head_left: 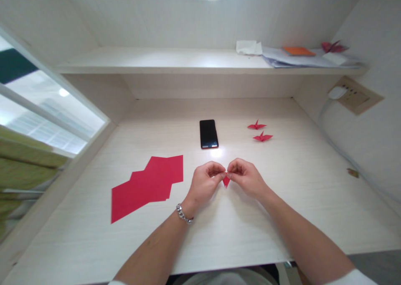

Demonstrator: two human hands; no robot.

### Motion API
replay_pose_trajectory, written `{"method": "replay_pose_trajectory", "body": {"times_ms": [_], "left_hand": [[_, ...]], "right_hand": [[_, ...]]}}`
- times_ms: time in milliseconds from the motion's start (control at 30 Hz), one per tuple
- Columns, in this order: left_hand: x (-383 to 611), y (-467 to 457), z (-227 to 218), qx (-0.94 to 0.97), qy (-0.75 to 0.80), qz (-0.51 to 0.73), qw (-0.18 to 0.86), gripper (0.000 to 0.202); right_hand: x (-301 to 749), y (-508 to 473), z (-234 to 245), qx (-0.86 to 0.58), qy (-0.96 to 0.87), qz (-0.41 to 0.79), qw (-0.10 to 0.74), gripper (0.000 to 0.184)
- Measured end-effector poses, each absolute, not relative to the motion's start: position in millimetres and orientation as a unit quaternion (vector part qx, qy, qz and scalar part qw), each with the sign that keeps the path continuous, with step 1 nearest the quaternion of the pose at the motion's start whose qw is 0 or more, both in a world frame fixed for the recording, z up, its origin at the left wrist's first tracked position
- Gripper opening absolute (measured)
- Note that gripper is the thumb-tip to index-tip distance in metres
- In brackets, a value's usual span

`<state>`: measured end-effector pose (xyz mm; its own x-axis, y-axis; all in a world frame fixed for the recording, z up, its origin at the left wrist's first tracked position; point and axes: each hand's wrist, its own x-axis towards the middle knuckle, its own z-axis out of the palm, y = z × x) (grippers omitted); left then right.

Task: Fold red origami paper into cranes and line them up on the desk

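Between my two hands is a small folded piece of red paper, its pointed end turned toward me. My left hand pinches its left side between thumb and forefinger, and a silver chain bracelet circles that wrist. On the other side, my right hand pinches the paper in the same way. The fingers cover the upper part of the fold. To the left lie several overlapping sheets of red paper. Two finished red paper cranes, one behind the other, rest on the desk beyond my right hand.
A black phone lies behind my hands. The shelf above holds papers, an orange piece and a larger red folded paper. At right, a white cable runs down from the wall socket.
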<state>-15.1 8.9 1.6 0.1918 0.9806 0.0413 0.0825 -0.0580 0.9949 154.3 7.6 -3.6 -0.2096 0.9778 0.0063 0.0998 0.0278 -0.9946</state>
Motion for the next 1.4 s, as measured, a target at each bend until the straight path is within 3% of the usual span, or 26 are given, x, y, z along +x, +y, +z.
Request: {"method": "replay_pose_trajectory", "body": {"times_ms": [167, 300, 400, 633, 833, 1000, 1267, 1400], "left_hand": [[-17.8, 9.0, -1.0, 0.592, 0.462, 0.446, 0.487, 0.008], [-18.1, 9.8, -4.0, 0.594, 0.474, 0.447, 0.473, 0.007], [-16.4, 10.3, -4.1, 0.576, 0.471, 0.457, 0.487, 0.007], [-11.5, 10.0, -0.6, 0.522, 0.436, 0.474, 0.559, 0.034], [-13.6, 10.7, -2.1, 0.564, 0.450, 0.437, 0.537, 0.015], [-11.7, 7.7, -1.5, 0.613, 0.440, 0.414, 0.509, 0.014], [-13.0, 7.0, -0.7, 0.572, 0.469, 0.470, 0.482, 0.029], [-14.7, 11.2, 0.5, 0.531, 0.459, 0.480, 0.526, 0.036]], "right_hand": [[154.0, 8.1, -6.7, -0.463, -0.565, 0.552, 0.403, 0.025], [156.0, 8.9, -7.3, -0.496, -0.588, 0.526, 0.364, 0.021], [155.0, 8.1, -4.7, -0.491, -0.597, 0.506, 0.382, 0.020], [152.9, 9.7, -6.2, -0.505, -0.556, 0.480, 0.453, 0.024], [157.6, 12.1, -6.5, -0.497, -0.571, 0.500, 0.420, 0.023], [156.4, 10.4, -7.7, -0.513, -0.578, 0.477, 0.418, 0.021], [153.6, 9.8, -9.2, -0.493, -0.542, 0.537, 0.418, 0.022], [154.3, 9.7, -6.3, -0.485, -0.552, 0.551, 0.396, 0.022]]}}
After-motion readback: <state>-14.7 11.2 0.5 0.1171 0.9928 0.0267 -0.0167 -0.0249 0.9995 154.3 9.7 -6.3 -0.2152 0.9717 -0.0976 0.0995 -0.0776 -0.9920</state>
